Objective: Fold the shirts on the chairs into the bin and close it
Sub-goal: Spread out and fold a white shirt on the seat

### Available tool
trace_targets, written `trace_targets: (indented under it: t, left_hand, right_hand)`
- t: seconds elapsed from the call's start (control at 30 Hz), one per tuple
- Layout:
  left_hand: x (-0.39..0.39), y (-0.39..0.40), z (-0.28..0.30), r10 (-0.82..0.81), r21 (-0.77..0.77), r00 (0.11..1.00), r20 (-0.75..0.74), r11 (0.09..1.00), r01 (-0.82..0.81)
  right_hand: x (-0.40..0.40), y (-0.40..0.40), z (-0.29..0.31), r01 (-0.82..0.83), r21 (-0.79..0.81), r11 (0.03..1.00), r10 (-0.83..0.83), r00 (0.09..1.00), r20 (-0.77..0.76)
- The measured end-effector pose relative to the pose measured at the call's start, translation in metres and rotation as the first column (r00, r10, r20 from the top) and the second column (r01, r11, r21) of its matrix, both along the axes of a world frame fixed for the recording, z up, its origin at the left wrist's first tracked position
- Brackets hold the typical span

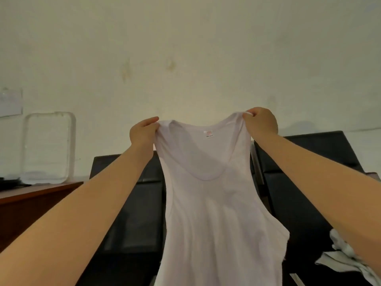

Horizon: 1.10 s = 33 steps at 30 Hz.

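A white sleeveless shirt (pixel 214 213) hangs spread out in the air in front of me, its neck label facing me. My left hand (pixel 144 134) pinches its left shoulder strap and my right hand (pixel 260 122) pinches its right strap, both raised at chest height. Behind the shirt stand two black chairs, one (pixel 132 203) at the centre and one (pixel 305 174) to the right. Another crumpled white shirt (pixel 340 259) lies on the right chair's seat. The bin itself is out of sight.
A clear plastic lid (pixel 48 147) leans upright against the pale wall on a brown wooden table (pixel 31 201) at the left. A sheet of paper (pixel 10 102) is stuck on the wall above it.
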<state>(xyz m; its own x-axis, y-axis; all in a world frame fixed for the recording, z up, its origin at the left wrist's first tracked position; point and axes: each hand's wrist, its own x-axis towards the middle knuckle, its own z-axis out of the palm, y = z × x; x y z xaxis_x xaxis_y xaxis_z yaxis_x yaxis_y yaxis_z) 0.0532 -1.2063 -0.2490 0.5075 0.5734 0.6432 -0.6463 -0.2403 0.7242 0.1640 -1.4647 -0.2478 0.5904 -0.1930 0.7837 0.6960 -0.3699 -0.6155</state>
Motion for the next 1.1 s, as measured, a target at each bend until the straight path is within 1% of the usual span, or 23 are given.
trace_targets:
  t: [0.1, 0.2, 0.33, 0.4, 0.43, 0.5, 0.53, 0.6, 0.67, 0.73, 0.77, 0.8, 0.83, 0.9, 0.93, 0.97, 1.0, 1.1]
  left_hand:
    - [0.037, 0.005, -0.054, -0.024, -0.028, 0.991, -0.131, 0.999, 0.021]
    - [0.077, 0.005, -0.122, -0.015, -0.04, 0.957, -0.291, 0.999, 0.003]
    - [0.133, 0.004, -0.218, -0.065, -0.146, 0.87, -0.489, 0.989, -0.009]
    - [0.156, 0.006, -0.257, -0.085, -0.215, 0.823, -0.562, 0.976, -0.046]
    - [0.168, 0.007, -0.273, -0.103, -0.243, 0.802, -0.589, 0.969, -0.054]
    - [0.193, 0.011, -0.296, -0.133, -0.287, 0.77, -0.624, 0.955, -0.068]
    - [0.206, 0.014, -0.303, -0.146, -0.311, 0.762, -0.631, 0.947, -0.077]
    - [0.234, 0.019, -0.316, -0.152, -0.321, 0.76, -0.632, 0.944, -0.078]
    - [0.259, 0.027, -0.33, -0.124, -0.267, 0.764, -0.633, 0.961, -0.065]
    - [0.279, 0.038, -0.351, -0.073, -0.152, 0.741, -0.667, 0.988, -0.039]
    - [0.287, 0.045, -0.364, -0.019, -0.054, 0.707, -0.707, 0.998, -0.027]
    - [0.29, 0.05, -0.377, 0.055, 0.071, 0.639, -0.767, 0.997, -0.001]
    - [0.291, 0.054, -0.391, 0.148, 0.204, 0.549, -0.822, 0.978, 0.042]
    - [0.282, 0.055, -0.41, 0.36, 0.429, 0.372, -0.856, 0.895, 0.123]
    - [0.275, 0.053, -0.416, 0.434, 0.499, 0.329, -0.839, 0.855, 0.145]
    - [0.269, 0.053, -0.419, 0.486, 0.552, 0.323, -0.812, 0.82, 0.153]
    - [0.261, 0.052, -0.42, 0.506, 0.575, 0.334, -0.795, 0.804, 0.152]
    - [0.233, 0.051, -0.413, 0.474, 0.574, 0.421, -0.774, 0.806, 0.148]
  right_hand:
    - [0.034, -0.008, -0.051, 0.048, -0.131, 0.99, -0.067, 0.987, -0.144]
    - [0.07, -0.008, -0.116, 0.082, -0.2, 0.976, -0.147, 0.929, -0.341]
    - [0.114, 0.0, -0.214, 0.045, -0.205, 0.978, -0.157, 0.803, -0.575]
    - [0.135, 0.007, -0.251, 0.046, -0.2, 0.979, -0.173, 0.71, -0.682]
    - [0.145, 0.01, -0.265, 0.055, -0.224, 0.973, -0.204, 0.656, -0.727]
    - [0.169, 0.018, -0.289, 0.045, -0.312, 0.949, -0.28, 0.574, -0.769]
    - [0.181, 0.023, -0.299, 0.033, -0.336, 0.941, -0.297, 0.556, -0.776]
    - [0.204, 0.033, -0.314, 0.029, -0.385, 0.922, -0.334, 0.561, -0.758]
    - [0.221, 0.042, -0.328, 0.034, -0.374, 0.927, -0.328, 0.554, -0.765]
    - [0.238, 0.051, -0.352, -0.038, -0.309, 0.95, -0.228, 0.593, -0.772]
    - [0.242, 0.056, -0.365, -0.058, -0.222, 0.973, -0.141, 0.61, -0.779]
    - [0.243, 0.06, -0.377, -0.095, -0.174, 0.98, -0.081, 0.609, -0.789]
    - [0.242, 0.062, -0.389, -0.135, -0.158, 0.978, -0.045, 0.604, -0.796]
    - [0.235, 0.064, -0.406, -0.198, -0.26, 0.945, -0.094, 0.597, -0.796]
    - [0.23, 0.063, -0.411, -0.198, -0.317, 0.927, -0.138, 0.609, -0.782]
    - [0.224, 0.061, -0.414, -0.195, -0.354, 0.915, -0.167, 0.616, -0.77]
    - [0.216, 0.059, -0.415, -0.186, -0.378, 0.907, -0.19, 0.621, -0.76]
    - [0.188, 0.048, -0.413, -0.17, -0.444, 0.879, -0.23, 0.665, -0.71]
